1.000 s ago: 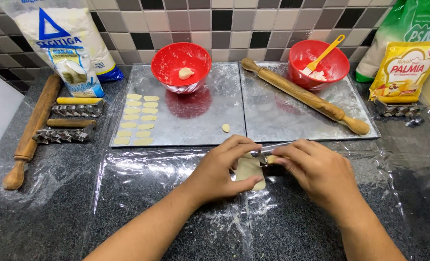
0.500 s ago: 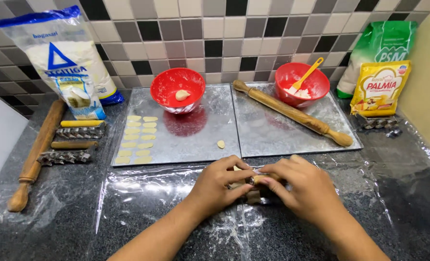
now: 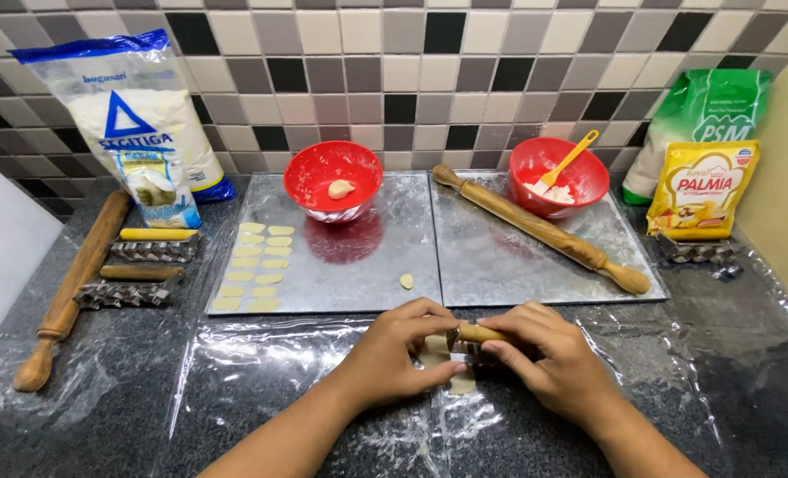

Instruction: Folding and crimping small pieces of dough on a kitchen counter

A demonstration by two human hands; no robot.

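Observation:
My left hand point(image 3: 403, 354) presses down on a flat piece of pale dough point(image 3: 447, 365) on the plastic-covered counter. My right hand point(image 3: 549, 358) grips a small wooden-handled cutter point(image 3: 475, 335) whose metal end rests on the dough between the two hands. Most of the dough is hidden under my fingers. Just beyond the hands lie two metal trays point(image 3: 500, 265). The left tray holds several cut dough pieces point(image 3: 257, 265) in two columns and one loose piece point(image 3: 406, 281).
A red bowl with a dough lump point(image 3: 333, 181) and a red bowl with flour and a yellow spoon point(image 3: 558, 176) sit at the back. A rolling pin point(image 3: 540, 228) crosses the right tray, another point(image 3: 71, 288) lies far left beside two more cutters point(image 3: 137, 261). Bags point(image 3: 133, 124) stand against the tiled wall.
The view has tilted so both hands appear lower in the frame. My hands have drawn closer together over the dough, and the cutter's wooden handle now shows between them.

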